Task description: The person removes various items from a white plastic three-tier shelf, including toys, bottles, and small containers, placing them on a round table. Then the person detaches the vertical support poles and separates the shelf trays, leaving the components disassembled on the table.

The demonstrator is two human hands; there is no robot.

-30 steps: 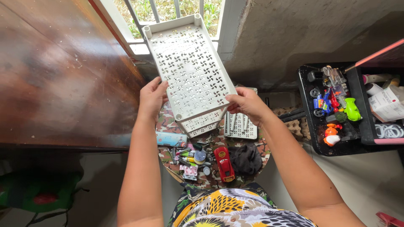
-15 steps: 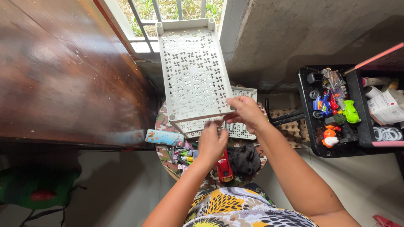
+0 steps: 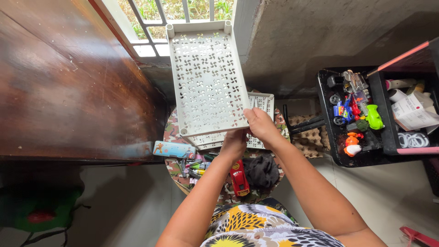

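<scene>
White perforated tray tilted upward; stacked above similar trays.

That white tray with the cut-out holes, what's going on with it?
A person is holding up a white perforated tray with both hands at its near edge: the right hand grips the near right corner, and the left hand sits just under that edge. Similar trays lie beneath it on a small camouflage-covered table, among a red toy car, a dark cloth and small clutter. A black crate of toys stands to the right.
</scene>
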